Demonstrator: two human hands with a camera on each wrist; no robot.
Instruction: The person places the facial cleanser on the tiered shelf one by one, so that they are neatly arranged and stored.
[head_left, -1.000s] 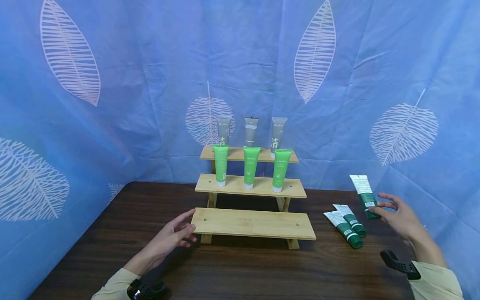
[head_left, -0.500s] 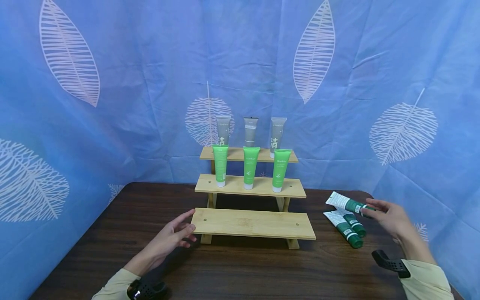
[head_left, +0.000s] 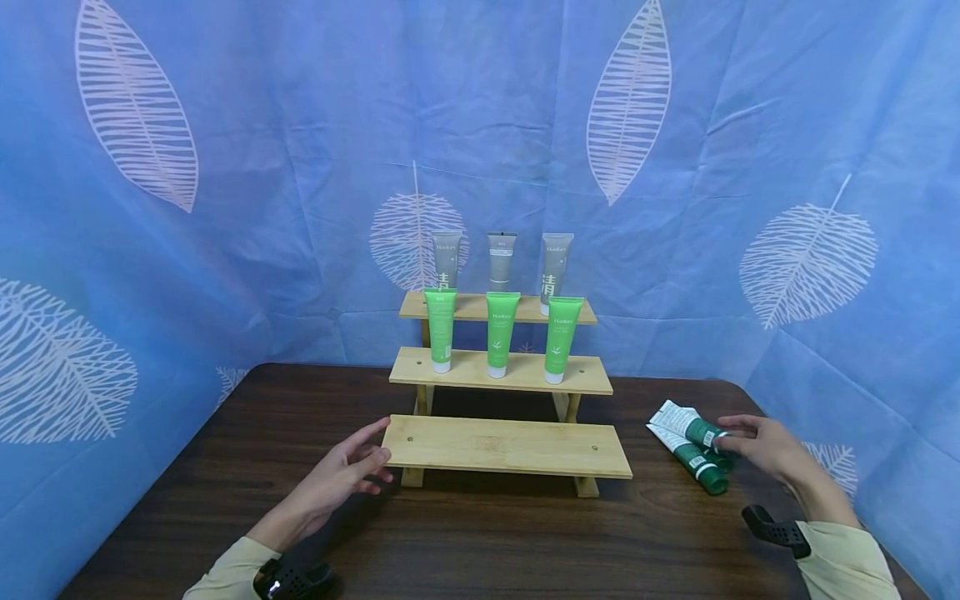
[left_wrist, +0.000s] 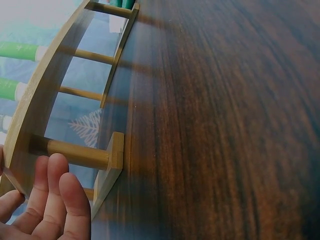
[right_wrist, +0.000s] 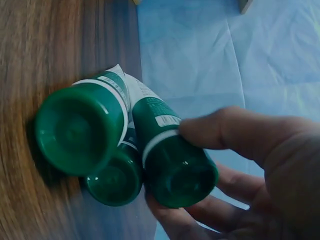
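Observation:
My right hand pinches a dark green and white squeeze tube between thumb and fingers, near its cap. That tube lies over two matching ones on the table at the right. In the right wrist view, one tube shows its round cap close up at the left, and another tube sits lower between the two. At the left end of a three-tier wooden display stand, my left hand grips the corner of the lowest board with thumb and forefinger. Its other fingers hang curved below the board.
Light green tubes stand cap down in a row on the middle tier. Grey tubes stand on the top tier, partly hidden behind them. A dark wooden table carries everything, with a blue leaf-patterned cloth hanging behind.
My right hand has brought its tube leftward and down from the table's right side, laying it over the other two. My left hand stays at the stand's corner.

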